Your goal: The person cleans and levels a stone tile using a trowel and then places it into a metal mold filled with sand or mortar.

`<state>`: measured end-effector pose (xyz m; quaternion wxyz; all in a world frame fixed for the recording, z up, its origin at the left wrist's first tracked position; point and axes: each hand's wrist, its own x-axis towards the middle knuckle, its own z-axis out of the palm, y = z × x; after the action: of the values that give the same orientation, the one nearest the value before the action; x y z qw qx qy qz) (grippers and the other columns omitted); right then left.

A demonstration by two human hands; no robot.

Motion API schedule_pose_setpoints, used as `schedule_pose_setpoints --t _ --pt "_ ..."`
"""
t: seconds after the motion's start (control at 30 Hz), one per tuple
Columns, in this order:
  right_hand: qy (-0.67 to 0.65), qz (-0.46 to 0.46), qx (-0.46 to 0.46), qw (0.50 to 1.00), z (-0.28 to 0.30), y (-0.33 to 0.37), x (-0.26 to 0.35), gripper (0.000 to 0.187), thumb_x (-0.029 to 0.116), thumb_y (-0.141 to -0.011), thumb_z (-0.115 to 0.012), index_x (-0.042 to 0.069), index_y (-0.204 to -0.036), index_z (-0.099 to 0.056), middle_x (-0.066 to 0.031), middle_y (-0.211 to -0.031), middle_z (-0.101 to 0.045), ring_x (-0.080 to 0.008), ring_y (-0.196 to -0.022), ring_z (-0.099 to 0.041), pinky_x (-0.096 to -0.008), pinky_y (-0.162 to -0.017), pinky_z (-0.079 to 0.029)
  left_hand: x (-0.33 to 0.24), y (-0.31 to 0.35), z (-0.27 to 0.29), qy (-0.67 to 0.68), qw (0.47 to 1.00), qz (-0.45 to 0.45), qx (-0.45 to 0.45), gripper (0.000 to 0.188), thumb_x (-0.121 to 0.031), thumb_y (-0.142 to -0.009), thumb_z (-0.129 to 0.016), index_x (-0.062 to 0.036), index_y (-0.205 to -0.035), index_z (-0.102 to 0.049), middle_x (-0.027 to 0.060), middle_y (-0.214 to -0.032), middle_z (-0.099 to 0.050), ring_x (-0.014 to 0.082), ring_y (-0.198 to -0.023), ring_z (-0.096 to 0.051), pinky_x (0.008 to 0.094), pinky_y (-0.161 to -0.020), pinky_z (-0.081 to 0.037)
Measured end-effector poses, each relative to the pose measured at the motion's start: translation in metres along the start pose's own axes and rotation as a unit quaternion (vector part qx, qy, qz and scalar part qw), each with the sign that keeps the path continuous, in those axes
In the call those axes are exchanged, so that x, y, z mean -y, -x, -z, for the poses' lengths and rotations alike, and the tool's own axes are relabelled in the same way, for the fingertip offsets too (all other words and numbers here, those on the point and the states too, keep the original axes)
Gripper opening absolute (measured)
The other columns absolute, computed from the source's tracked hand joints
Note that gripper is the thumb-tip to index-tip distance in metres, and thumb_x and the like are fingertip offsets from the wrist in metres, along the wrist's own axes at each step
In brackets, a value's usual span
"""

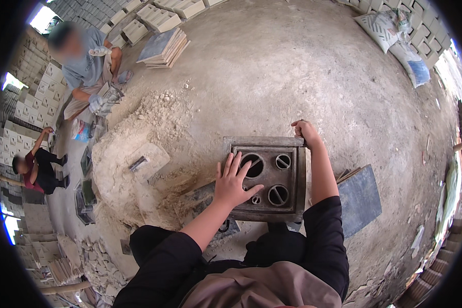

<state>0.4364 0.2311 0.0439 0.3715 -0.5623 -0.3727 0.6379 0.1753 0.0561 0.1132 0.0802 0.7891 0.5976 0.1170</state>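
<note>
In front of me stands a square, dark metal mould (292, 177) with a raised rim. Several round rings of different sizes are set in it, some with a bar across. My left hand (234, 180) lies over its left part, fingers spread and palm down, beside the large ring (253, 165). At the mould's far right corner is my right hand (307, 134), its fingers curled closed. What lies inside those fingers is hidden. The mould's right side shows a paler, dusty face below my right forearm.
Left of the mould lies a heap of pale powder (123, 149) with a small flat tool (138, 164) on it. Dark flat boards (359, 201) lie to the right; more boards (161, 47) are stacked far left. Two people sit at left; sacks (409, 62) lie far right.
</note>
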Motion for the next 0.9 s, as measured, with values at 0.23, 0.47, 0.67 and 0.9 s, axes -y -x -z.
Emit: schedule_pose_setpoints --t 0.23,0.47,0.67,0.9 --pt "-0.298 -0.018 0.164 0.940 0.011 -0.001 -0.015 0.021 0.011 -0.076 -0.038 0.001 -0.091 -0.050 -0.0001 -0.052 -0.033 -0.0094 -0.039 -0.029 -0.0247 -0.037 -0.024 -0.001 0.001 0.000 0.006 1.000 -0.004 -0.010 0.073 -0.063 -0.068 -0.057 -0.0131 -0.122 -0.051 0.0122 -0.139 -0.030 0.0303 -0.131 -0.021 0.0564 -0.102 -0.016" --pt "0.064 -0.024 -0.078 0.995 0.025 0.057 -0.017 0.066 0.059 -0.083 -0.041 0.013 -0.129 -0.041 -0.0096 -0.118 -0.051 -0.0176 -0.102 -0.051 -0.0360 -0.085 -0.036 0.015 0.008 0.000 0.138 0.988 -0.015 -0.073 0.061 -0.046 -0.074 -0.060 -0.0106 -0.123 -0.046 0.0138 -0.137 -0.032 0.0310 -0.130 -0.023 0.0518 -0.103 -0.020" --pt "0.065 0.071 -0.175 0.980 0.043 0.220 0.001 0.042 0.037 -0.087 -0.048 0.015 -0.123 -0.047 -0.0047 -0.114 -0.054 -0.0153 -0.099 -0.054 -0.0310 -0.083 -0.037 0.036 0.126 -0.025 0.274 0.915 0.182 -0.235 0.065 -0.015 -0.072 -0.059 0.0027 -0.127 -0.029 0.0256 -0.128 -0.035 0.0393 -0.120 -0.035 0.0429 -0.102 -0.026" --pt "0.091 0.165 -0.200 0.961 0.006 0.339 0.063 0.033 0.027 -0.090 -0.046 0.008 -0.116 -0.052 -0.0052 -0.101 -0.059 -0.0134 -0.088 -0.057 -0.0240 -0.076 -0.039 -0.003 0.153 -0.047 0.131 0.946 0.297 -0.024 0.069 -0.017 -0.068 -0.066 0.0062 -0.120 -0.028 0.0220 -0.104 -0.046 0.0390 -0.092 -0.056 0.0439 -0.069 -0.049"
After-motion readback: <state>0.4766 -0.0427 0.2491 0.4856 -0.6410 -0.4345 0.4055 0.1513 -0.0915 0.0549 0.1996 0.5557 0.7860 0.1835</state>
